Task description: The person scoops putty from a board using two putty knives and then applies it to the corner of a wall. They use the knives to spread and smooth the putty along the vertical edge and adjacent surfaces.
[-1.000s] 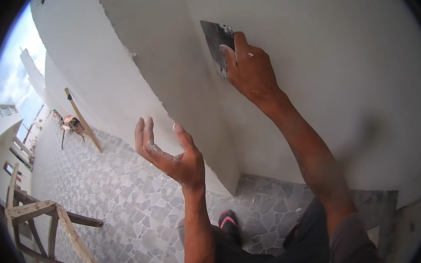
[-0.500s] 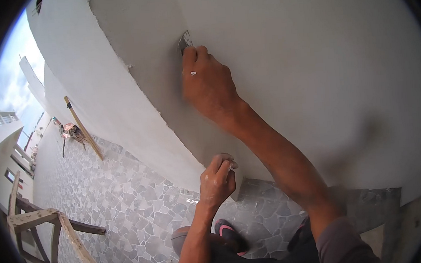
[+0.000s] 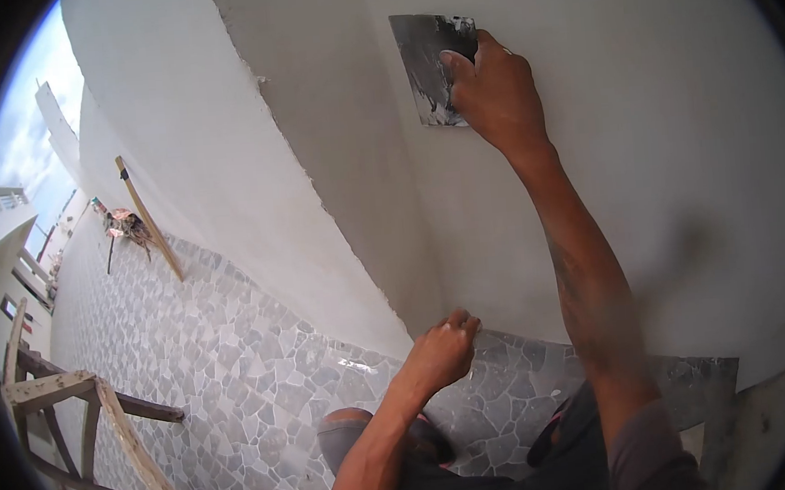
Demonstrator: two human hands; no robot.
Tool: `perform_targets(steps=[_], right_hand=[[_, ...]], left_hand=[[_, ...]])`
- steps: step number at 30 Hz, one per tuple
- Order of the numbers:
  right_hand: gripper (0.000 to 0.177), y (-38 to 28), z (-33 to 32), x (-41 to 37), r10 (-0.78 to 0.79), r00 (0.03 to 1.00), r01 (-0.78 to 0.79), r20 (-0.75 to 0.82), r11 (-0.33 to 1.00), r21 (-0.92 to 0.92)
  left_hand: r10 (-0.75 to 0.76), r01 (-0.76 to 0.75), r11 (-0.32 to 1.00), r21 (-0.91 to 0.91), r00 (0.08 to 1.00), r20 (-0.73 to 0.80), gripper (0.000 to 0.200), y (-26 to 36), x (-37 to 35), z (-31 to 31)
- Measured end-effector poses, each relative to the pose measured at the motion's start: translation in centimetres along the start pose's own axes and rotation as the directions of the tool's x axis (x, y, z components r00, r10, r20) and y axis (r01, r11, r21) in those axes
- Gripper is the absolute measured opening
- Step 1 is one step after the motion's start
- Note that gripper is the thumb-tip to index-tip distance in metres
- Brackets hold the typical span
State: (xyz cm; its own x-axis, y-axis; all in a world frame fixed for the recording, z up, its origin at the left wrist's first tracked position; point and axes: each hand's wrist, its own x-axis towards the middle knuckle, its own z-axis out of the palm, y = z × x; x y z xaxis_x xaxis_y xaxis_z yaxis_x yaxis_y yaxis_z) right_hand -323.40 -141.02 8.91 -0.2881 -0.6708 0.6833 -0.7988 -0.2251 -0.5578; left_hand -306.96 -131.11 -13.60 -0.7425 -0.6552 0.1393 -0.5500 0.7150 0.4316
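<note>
Pale wall (image 3: 665,107) behind: your right hand (image 3: 503,101) grasps the scraper (image 3: 423,56); it lies toward 9 o'clock of those fingers, long edge near 12-to-6. Your left hand (image 3: 444,351), farther, 6 o'clock, loosely clenched, no item visible.

We hold a smeared scraper (image 3: 424,65) up before a pale wall (image 3: 666,126).
Our right hand (image 3: 502,87) grips it with the thumb pressed on the dark blade, just beside the inner corner; whether the blade touches the wall, we cannot tell. Lower down, our left hand (image 3: 440,349) has its fingers curled in near the foot of that corner, above the grey stone-patterned floor (image 3: 246,364). Off to our left, a wooden trestle (image 3: 52,391) stands, with a tilted wooden pole (image 3: 151,223) farther back.
</note>
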Motion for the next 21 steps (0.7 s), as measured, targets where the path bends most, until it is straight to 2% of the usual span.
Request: perform_targets(steps=[3, 4, 7, 8, 11, 12, 15, 16, 19, 21], right_hand=[[0.035, -0.8, 1.1, -0.1, 0.006, 1.000, -0.005, 0.011, 0.992, -0.123], [0.035, -0.5, 0.6, -0.1, -0.055, 0.998, 0.052, -0.021, 0.990, -0.128], [0.029, 0.1, -0.4, -0.4, 0.041, 0.999, -0.041, -0.003, 0.997, 0.060], [0.030, 0.2, 0.2, -0.6, -0.062, 0.997, 0.062, -0.043, 0.998, -0.004], [0.029, -0.3, 1.6, -0.9, -0.032, 0.999, 0.032, 0.001, 0.992, -0.119], [0.029, 0.6, 1.7, -0.7, -0.124, 0.990, 0.115, -0.061, 0.984, -0.133], [0.029, 0.1, -0.2, -1.5, -0.010, 1.000, 0.009, -0.029, 1.000, -0.016], [0.029, 0.3, 0.2, -1.5, -0.053, 0.996, 0.053, -0.066, 0.999, 0.000], [0.027, 0.4, 2.2, -1.2, -0.136, 0.987, 0.125, -0.080, 0.984, -0.128], [0.027, 0.6, 2.1, -1.1, -0.126, 0.989, 0.118, -0.072, 0.987, -0.114]], left_hand=[[-0.001, 0.001, 1.000, -0.028, 1.000, -0.008, 0.030, 0.3, 0.3, -0.2], [0.004, -0.005, 0.999, -0.039, 1.000, -0.023, 0.030, 0.2, 0.3, -0.3], [-0.002, 0.001, 0.999, -0.034, 0.999, -0.033, 0.028, 0.1, 0.0, -0.5], [-0.008, 0.006, 0.999, -0.031, 0.999, -0.039, 0.028, 0.0, -0.1, -0.5], [-0.021, 0.020, 1.000, -0.020, 0.999, -0.038, 0.028, 0.0, -0.4, -0.5], [-0.031, 0.031, 0.999, -0.016, 0.999, -0.036, 0.029, 0.0, -0.4, -0.5], [-0.047, 0.047, 0.999, -0.006, 0.998, -0.046, 0.030, 0.0, -0.7, -1.1], [-0.048, 0.048, 0.999, -0.004, 0.998, -0.050, 0.030, 0.1, -0.8, -1.2], [-0.056, 0.056, 0.998, -0.021, 0.998, -0.004, 0.028, -0.2, -0.6, -0.9], [-0.032, 0.032, 0.999, -0.027, 0.999, -0.022, 0.028, -0.3, -0.6, -0.8]])
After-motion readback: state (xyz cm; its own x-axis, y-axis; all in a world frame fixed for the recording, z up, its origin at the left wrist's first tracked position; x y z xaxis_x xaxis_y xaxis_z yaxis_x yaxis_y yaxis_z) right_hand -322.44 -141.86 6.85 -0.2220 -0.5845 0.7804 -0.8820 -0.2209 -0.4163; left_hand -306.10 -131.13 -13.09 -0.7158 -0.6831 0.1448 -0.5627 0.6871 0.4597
